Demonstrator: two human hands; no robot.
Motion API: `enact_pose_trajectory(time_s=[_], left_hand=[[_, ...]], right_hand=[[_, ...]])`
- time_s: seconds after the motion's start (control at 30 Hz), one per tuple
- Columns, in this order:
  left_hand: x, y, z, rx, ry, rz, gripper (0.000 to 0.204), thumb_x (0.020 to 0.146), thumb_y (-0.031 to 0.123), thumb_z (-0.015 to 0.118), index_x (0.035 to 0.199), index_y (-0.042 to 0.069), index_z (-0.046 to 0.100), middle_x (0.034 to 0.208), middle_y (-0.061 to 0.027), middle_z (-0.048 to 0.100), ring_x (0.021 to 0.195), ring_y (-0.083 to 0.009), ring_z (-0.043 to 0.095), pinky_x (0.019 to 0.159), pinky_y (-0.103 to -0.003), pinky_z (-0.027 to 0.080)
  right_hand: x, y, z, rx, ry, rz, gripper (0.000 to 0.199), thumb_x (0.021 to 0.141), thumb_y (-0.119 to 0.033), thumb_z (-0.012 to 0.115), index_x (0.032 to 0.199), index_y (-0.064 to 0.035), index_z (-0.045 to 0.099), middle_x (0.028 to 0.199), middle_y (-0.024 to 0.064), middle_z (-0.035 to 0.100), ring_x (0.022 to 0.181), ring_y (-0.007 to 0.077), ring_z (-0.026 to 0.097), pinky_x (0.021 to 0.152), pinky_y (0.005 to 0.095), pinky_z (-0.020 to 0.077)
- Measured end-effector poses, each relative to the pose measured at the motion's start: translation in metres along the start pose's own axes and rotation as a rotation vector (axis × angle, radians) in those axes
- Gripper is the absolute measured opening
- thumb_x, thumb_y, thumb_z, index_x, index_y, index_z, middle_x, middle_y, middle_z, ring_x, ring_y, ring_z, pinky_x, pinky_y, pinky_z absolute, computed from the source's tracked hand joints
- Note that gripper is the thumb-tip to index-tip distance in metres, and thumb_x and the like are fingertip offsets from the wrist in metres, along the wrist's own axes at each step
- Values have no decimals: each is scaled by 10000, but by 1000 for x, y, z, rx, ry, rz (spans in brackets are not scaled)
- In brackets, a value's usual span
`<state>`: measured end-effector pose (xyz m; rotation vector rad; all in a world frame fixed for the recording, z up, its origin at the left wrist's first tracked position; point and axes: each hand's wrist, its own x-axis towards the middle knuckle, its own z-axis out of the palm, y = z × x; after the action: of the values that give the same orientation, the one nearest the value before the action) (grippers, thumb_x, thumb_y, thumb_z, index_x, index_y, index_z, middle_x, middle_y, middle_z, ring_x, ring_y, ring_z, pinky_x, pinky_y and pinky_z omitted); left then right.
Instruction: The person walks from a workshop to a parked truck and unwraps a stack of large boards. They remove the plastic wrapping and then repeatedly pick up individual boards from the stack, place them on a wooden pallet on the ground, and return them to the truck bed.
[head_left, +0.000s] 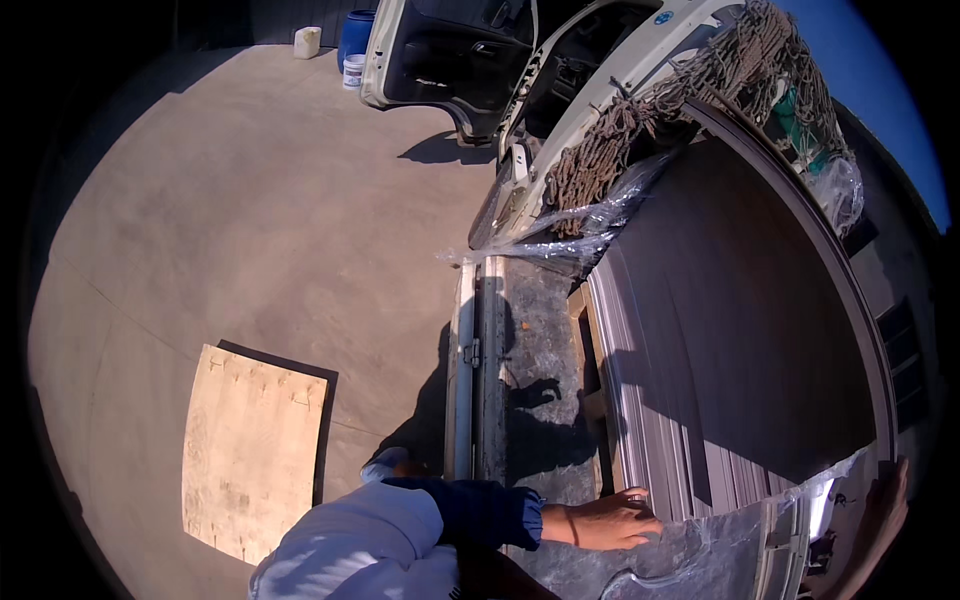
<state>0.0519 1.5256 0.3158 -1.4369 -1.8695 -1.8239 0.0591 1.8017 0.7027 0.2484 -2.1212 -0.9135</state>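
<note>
My left hand (605,520), in a navy sleeve with a band at the wrist, reaches to the near left corner of a stack of large brown boards (655,435). Its fingers are stretched out and touch the edge there. At the far right, my right hand (885,505) is at the near end of a long board edge (845,260) that curves along the stack's right side. The hand appears closed round that end; its fingers show only in part. Much of the stack's top lies in shadow. Loose clear plastic wrap (715,530) hangs by the near edge.
The stack rests on a wooden pallet (585,330) in a truck bed (540,300) with a low side rail (465,380). Rope bundles (640,130) hang behind the cab, whose door (450,60) stands open. A plywood sheet (255,450) lies on the concrete.
</note>
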Motion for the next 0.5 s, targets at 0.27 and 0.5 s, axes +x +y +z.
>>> enact_pose_trajectory(time_s=[0.27, 0.5], left_hand=[[18, -25, -35, 145, -109, 57, 339, 961, 194, 588, 1278, 101, 513, 1090, -98, 605, 1127, -273, 559, 1091, -463, 298], [-55, -55, -102, 252, -184, -224, 319, 968, 211, 567, 1263, 101, 515, 1069, -95, 606, 1076, -267, 578, 1094, -510, 298]], right_hand=[[9, -49, -25, -125, -121, 293, 639, 708, 6, 795, 1272, -70, 505, 1167, 173, 630, 993, 335, 660, 846, 400, 564], [24, -77, -48, -231, 44, 169, 563, 814, -155, 702, 1328, -87, 484, 1296, 147, 547, 1208, 324, 531, 1008, 456, 454]])
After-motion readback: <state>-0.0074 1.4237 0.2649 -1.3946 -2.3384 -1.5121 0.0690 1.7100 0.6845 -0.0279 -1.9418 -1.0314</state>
